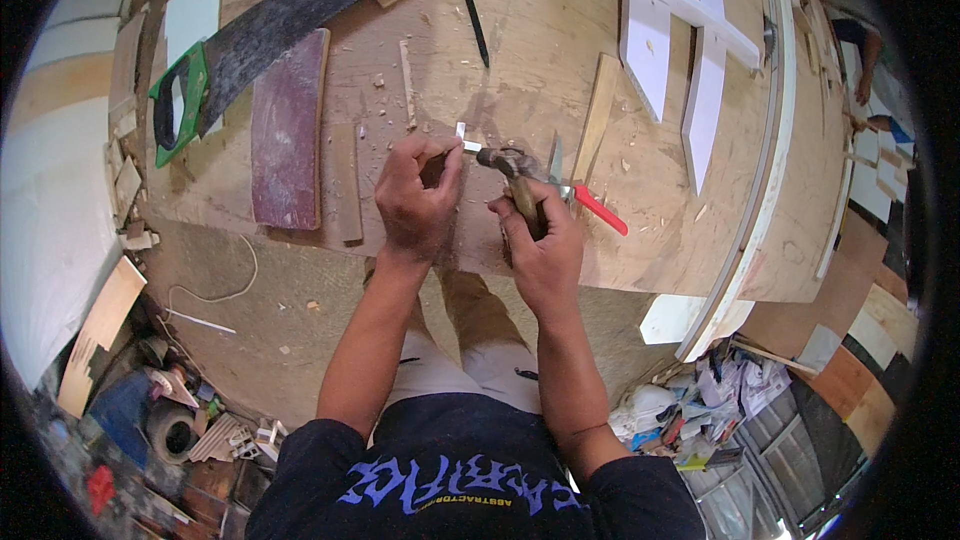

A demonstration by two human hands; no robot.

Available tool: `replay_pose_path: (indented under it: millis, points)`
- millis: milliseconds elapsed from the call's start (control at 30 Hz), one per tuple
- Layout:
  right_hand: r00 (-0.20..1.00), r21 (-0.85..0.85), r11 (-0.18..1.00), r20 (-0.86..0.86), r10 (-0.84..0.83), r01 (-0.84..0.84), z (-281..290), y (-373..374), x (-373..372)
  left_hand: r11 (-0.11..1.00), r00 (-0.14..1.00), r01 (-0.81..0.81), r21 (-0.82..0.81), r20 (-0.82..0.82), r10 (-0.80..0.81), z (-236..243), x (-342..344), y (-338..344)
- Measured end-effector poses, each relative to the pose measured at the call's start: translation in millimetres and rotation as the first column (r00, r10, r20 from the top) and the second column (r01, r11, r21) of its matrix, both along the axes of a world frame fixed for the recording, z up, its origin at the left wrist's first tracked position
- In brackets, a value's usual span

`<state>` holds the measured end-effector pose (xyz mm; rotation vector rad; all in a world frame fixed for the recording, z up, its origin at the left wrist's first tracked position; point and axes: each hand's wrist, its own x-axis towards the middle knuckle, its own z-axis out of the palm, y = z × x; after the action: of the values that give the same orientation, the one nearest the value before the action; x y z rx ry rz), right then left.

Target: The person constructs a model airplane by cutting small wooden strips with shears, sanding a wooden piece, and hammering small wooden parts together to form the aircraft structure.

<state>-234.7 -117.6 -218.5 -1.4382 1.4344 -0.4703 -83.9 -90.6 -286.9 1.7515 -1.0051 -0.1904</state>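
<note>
Mid-frame, our left grip (415,190) pinches a small white piece (461,129), right grip (546,240) holds the hammer (510,162): tapping, apparently; next wants steady aim!

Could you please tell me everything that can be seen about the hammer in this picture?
The hammer has a dark, metal-looking head and a brownish handle that looks like wood. It is held above the wooden workbench, with the handle in the right hand; part of the handle is hidden by the fingers. One end of the head points left, very close to the small white piece at the left hand's fingertips. Whether they touch, I cannot tell.
</note>
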Motion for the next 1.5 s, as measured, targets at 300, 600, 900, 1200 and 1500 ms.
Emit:
replay_pose_path:
  millis: [300, 600, 900, 1200, 1500]
  points:
    - [0.953, -0.459, 0.835, -0.171, 0.252, -0.303, 6, -18, 11, 1.0, 1.0, 0.003, 0.007, 0.028, -0.003, 4, 2, 3]
    - [0.936, -0.492, 0.797, -0.174, 0.305, -0.351, 6, -22, 11, 0.997, 1.0, -0.025, 0.073, -0.01, 0.026, 10, 1, 5]
    - [0.938, -0.537, 0.77, -0.163, 0.305, -0.344, 3, -21, 9, 0.996, 0.995, -0.021, 0.084, -0.093, 0.028, 3, 2, 6]
    - [0.95, -0.512, 0.8, -0.172, 0.261, -0.313, 2, -19, 3, 0.998, 0.987, -0.01, 0.064, -0.162, 0.02, 8, 3, 1]
    - [0.935, -0.461, 0.814, -0.185, 0.302, -0.354, -2, -16, 3, 0.997, 0.997, -0.001, 0.082, -0.08, 0.007, 8, 5, 2]
